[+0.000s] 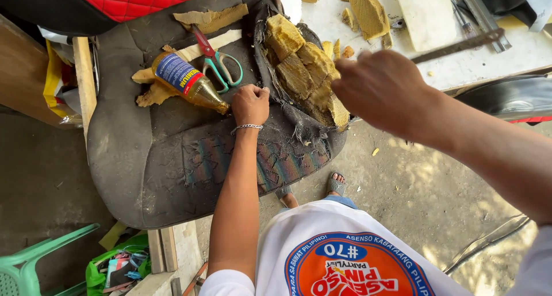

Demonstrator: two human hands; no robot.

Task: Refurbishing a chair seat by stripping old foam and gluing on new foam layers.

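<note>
Underneath everything lies the worn grey seat cover (144, 175), spread over the wooden stand with its long axis running from the person toward the top of the frame. Crumbling yellow foam (302, 80) shows through its torn right edge, between the two hands. The right hand (382, 89) hangs just right of that foam, closed round a thin saw blade (460, 45) slanting away up-right. The left hand (250, 103), nearer the tear, presses curled fingers on the cover's ragged edge. A glue bottle (188, 82) and scissors (217, 59) lie to its left.
</note>
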